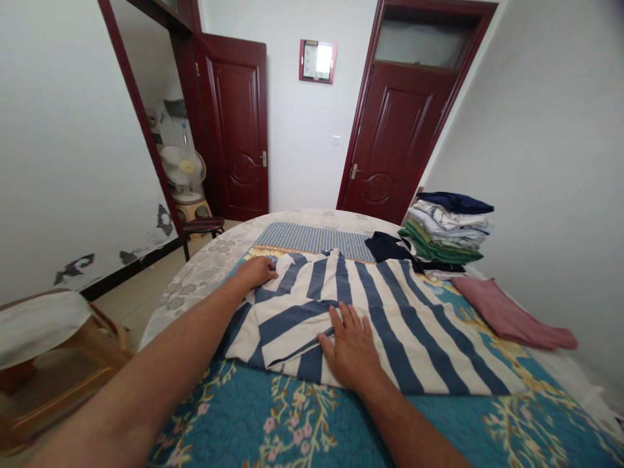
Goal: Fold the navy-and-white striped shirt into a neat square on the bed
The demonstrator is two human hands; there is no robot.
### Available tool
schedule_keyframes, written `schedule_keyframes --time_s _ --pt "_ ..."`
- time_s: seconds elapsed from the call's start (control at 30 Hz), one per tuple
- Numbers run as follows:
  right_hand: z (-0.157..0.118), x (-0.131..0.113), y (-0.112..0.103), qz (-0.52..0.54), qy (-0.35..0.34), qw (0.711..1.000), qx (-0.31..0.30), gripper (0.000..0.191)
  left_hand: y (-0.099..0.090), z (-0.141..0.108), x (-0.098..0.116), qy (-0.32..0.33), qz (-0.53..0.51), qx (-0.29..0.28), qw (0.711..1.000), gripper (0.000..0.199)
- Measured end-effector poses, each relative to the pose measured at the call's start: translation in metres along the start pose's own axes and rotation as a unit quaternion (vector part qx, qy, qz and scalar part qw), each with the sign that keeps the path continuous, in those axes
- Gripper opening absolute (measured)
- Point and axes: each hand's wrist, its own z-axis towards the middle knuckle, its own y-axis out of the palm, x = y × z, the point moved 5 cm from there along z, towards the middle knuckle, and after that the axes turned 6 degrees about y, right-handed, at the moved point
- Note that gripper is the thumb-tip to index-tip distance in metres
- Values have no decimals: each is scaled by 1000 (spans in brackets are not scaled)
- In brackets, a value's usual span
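Observation:
A blue-and-white striped shirt lies spread on the teal flowered cloth, with one sleeve folded inward across its left part. My left hand is at the shirt's far left edge, its fingers curled and closed on the fabric. Palm down, my right hand rests on the near middle of the shirt beside the end of the folded sleeve. Its fingers are stretched out and apart, with nothing held in them.
A stack of folded clothes stands at the far right, beside a dark navy garment. Nearer lies a folded pink garment. The flowered cloth covers the table. Stools stand to the left.

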Motion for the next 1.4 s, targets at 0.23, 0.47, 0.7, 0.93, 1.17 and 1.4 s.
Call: schedule_keyframes --time_s 0.23,0.47,0.7,0.93,1.17,1.4 --pt "0 0 0 -9 -2 1000 1 73 7 -5 -11 10 -64 23 998 32" --pt "1 1 2 -12 -2 1000 2 74 16 -10 -11 -10 -89 46 995 49" --pt "1 0 1 -12 -1 1000 3 74 17 -14 -9 12 -113 21 993 36" --pt "1 0 0 -17 -1 1000 4 73 18 -15 -13 28 -119 43 992 45" --pt "0 -1 -1 -22 2 1000 1 73 13 -14 -16 3 -110 44 993 29" --pt "0 -2 -1 -18 3 1000 3 72 12 -13 -14 -47 -66 54 995 37"
